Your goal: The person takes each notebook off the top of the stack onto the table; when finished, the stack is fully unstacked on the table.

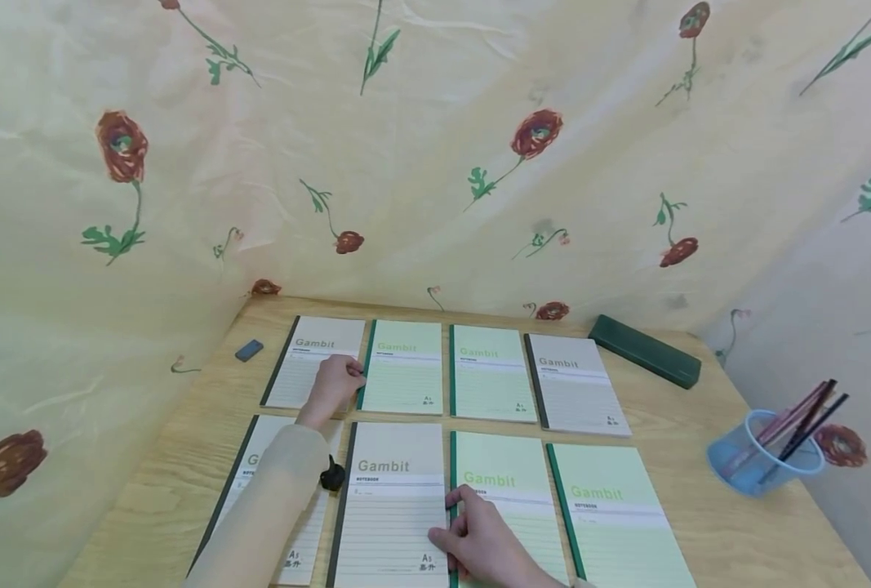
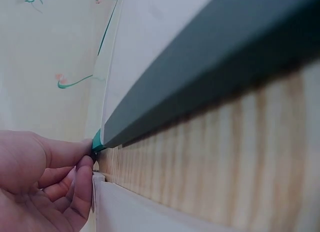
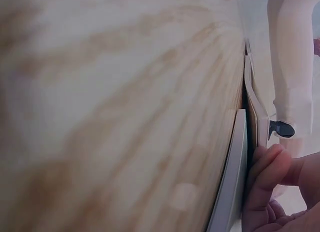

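Nearest, the right hand (image 1: pixel 490 543) rests on the near row of notebooks, its fingers (image 1: pixel 464 496) loosely curled and touching the seam where the grey Gambit notebook (image 1: pixel 393 506) meets the green Gambit notebook (image 1: pixel 507 498) to its right. The right wrist view shows a fingertip (image 3: pixel 267 177) pressed against a notebook's edge; nothing is pinched. Another green notebook (image 1: pixel 615 518) lies right of that pair, and a grey one (image 1: pixel 259 482) lies at the near left, partly under the left sleeve (image 1: pixel 269 506). A small black clip (image 1: pixel 331 474) sits beside that sleeve.

Farther on, the left hand (image 1: pixel 331 388) reaches to the far row, fingers bent, its thumb and fingertips (image 2: pixel 82 164) pinching the near corner where the far-left grey notebook (image 1: pixel 313 359) meets the neighbouring green notebook (image 1: pixel 404 367). The left wrist view shows the dark-spined cover lifted off the wooden table (image 1: pixel 699 457). Right of these lie one more green notebook (image 1: pixel 490 371) and a grey one (image 1: pixel 575 384).

To the near right stands a blue pen cup (image 1: pixel 762 457) holding pencils. Farther off lie a dark green pencil case (image 1: pixel 644 349) at the right and a small dark eraser (image 1: pixel 248 349) at the left. A flowered cloth (image 1: pixel 435 147) hangs behind.
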Tool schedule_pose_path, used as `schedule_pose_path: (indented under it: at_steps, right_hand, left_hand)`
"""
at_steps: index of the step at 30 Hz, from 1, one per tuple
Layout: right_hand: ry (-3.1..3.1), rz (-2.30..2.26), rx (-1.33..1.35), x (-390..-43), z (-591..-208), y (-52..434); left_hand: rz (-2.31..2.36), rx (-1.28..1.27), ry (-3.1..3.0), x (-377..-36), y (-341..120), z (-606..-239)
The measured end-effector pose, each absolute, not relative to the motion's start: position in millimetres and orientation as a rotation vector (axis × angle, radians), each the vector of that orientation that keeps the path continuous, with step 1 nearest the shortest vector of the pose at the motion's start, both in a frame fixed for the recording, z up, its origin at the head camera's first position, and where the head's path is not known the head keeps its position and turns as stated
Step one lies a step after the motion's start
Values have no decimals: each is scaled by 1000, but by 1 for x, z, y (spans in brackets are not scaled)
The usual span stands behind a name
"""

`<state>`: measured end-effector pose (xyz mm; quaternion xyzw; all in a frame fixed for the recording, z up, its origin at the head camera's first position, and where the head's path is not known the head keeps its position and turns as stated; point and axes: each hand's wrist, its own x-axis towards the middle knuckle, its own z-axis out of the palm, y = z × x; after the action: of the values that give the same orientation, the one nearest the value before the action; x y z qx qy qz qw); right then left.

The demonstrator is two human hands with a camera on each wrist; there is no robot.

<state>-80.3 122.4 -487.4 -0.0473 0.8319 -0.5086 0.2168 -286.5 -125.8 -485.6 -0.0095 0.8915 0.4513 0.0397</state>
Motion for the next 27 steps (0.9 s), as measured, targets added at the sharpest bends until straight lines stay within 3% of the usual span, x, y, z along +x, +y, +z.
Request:
schedule_pose_path:
  at_steps: [27]
  right_hand:
    - [2180,-1471,-156,-80,-484,125]
  left_hand:
    - [1404,-40,2711,-286,-125,-487]
